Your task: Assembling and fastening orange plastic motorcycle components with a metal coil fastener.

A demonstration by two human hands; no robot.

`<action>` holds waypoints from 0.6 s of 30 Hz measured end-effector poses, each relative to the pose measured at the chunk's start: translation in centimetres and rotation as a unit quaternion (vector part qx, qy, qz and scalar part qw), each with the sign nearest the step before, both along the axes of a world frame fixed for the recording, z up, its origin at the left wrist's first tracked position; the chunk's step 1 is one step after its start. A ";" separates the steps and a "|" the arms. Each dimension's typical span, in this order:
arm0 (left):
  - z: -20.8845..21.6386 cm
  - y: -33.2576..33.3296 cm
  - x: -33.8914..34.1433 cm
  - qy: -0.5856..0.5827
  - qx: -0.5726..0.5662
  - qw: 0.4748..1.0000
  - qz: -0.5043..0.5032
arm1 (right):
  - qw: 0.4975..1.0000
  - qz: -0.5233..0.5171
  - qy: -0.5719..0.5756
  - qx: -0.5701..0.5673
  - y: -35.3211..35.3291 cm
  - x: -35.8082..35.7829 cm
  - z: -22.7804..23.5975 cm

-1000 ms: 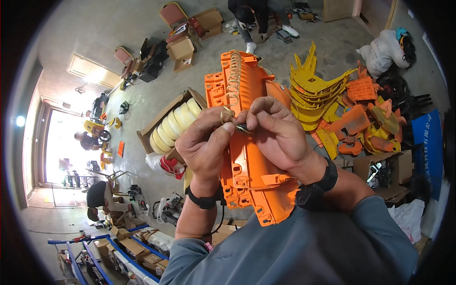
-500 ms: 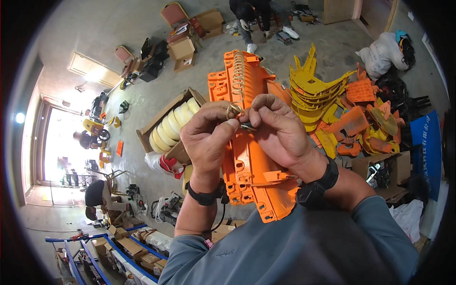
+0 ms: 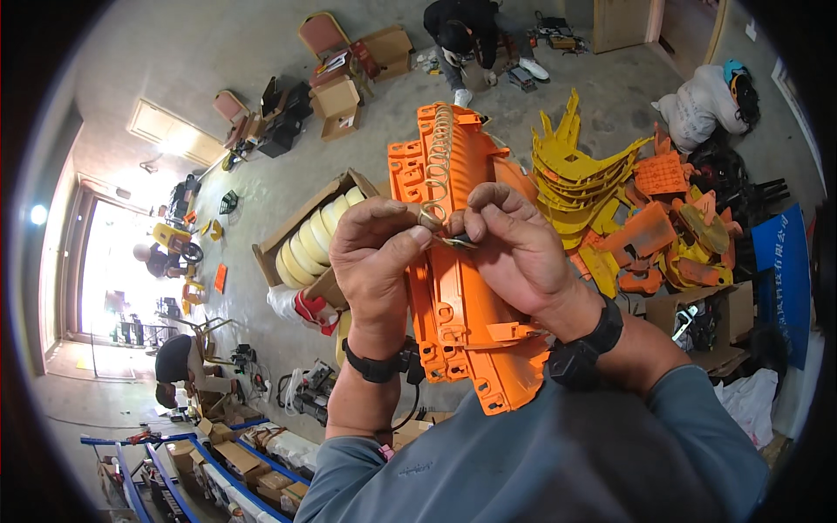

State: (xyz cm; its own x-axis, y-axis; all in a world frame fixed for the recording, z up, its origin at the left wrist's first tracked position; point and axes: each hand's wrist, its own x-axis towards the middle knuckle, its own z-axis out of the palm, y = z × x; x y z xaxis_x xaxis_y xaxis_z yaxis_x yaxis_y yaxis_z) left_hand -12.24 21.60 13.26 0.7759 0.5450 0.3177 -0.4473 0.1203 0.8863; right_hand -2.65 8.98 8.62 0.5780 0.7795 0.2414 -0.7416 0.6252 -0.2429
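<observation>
A tan coiled cord runs down over a stack of long orange plastic shells in front of me. Its lower end is pinched between the thumb and fingers of my left hand. Close beside it, my right hand is closed on a small dark wire end. The two sets of fingertips are a short gap apart, above the middle of the orange shells. Fingers partly cover the small ends, so I cannot tell whether they are joined.
To the left stands an open carton of cream-coloured rings. Yellow curved parts are stacked at the right, beside a heap of orange and yellow pieces. One person bends at the far side; another works at lower left.
My fingertips have moved slightly apart and downward, and more of the dark wire end shows. The orange shells and coiled cord appear a little lower and farther right in view.
</observation>
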 end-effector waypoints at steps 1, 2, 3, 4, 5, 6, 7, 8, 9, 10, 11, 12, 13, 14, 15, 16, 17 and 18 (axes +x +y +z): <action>0.0 0.0 0.0 0.001 0.000 1.000 0.000 | 1.000 0.000 0.003 0.001 0.0 0.0 0.0; 0.0 0.0 -0.1 -0.005 0.004 1.000 -0.005 | 1.000 0.003 0.000 0.006 0.0 0.0 0.0; 0.0 0.0 -0.2 -0.009 0.008 1.000 -0.010 | 1.000 0.004 0.001 0.006 -0.1 0.0 -0.1; 0.0 0.0 -0.2 -0.006 0.010 1.000 -0.013 | 1.000 0.002 0.004 0.013 -0.1 0.0 -0.1; -0.1 0.1 -0.1 -0.024 0.017 0.999 -0.027 | 1.000 0.005 0.001 0.015 -0.2 0.1 -0.1; 0.0 0.1 -0.1 -0.035 0.021 0.998 -0.038 | 1.000 0.001 -0.001 0.012 -0.2 0.1 -0.1; 0.0 0.1 -0.1 -0.036 0.029 0.998 -0.052 | 1.000 -0.003 0.002 0.022 -0.2 0.1 -0.1; 0.0 0.1 -0.2 -0.052 0.022 0.996 -0.068 | 1.000 -0.002 0.002 0.018 -0.3 0.0 -0.2; 0.0 0.0 -0.2 -0.063 0.016 0.994 -0.083 | 1.000 -0.001 0.002 0.012 -0.3 0.0 -0.2; -0.1 0.1 -0.1 -0.071 0.041 0.992 -0.098 | 1.000 -0.007 0.006 0.015 -0.3 0.0 -0.3; 0.0 0.1 -0.2 -0.077 0.036 0.991 -0.099 | 1.000 -0.004 0.008 0.010 -0.3 -0.2 -0.3; 0.0 0.1 -0.2 -0.086 0.049 0.988 -0.120 | 1.000 0.001 0.010 0.004 -0.3 -0.2 -0.4; 0.0 0.1 -0.2 -0.096 0.059 0.984 -0.138 | 1.000 -0.001 0.011 0.005 -0.3 -0.2 -0.6; 0.0 0.1 -0.2 -0.099 0.070 0.981 -0.149 | 1.000 -0.001 0.008 0.012 -0.3 -0.2 -0.6; 0.0 0.2 -0.2 -0.097 0.071 0.981 -0.150 | 1.000 -0.003 0.012 0.004 -0.4 -0.2 -0.7; 0.0 0.2 -0.1 -0.100 0.074 0.980 -0.157 | 1.000 -0.002 0.008 0.018 -0.4 -0.2 -0.8; -0.1 0.2 -0.1 -0.103 0.076 0.978 -0.163 | 1.000 -0.001 0.008 0.015 -0.4 -0.1 -0.9; -0.2 0.3 0.0 -0.102 0.076 0.979 -0.161 | 1.000 0.002 0.004 0.015 -0.5 0.0 -0.9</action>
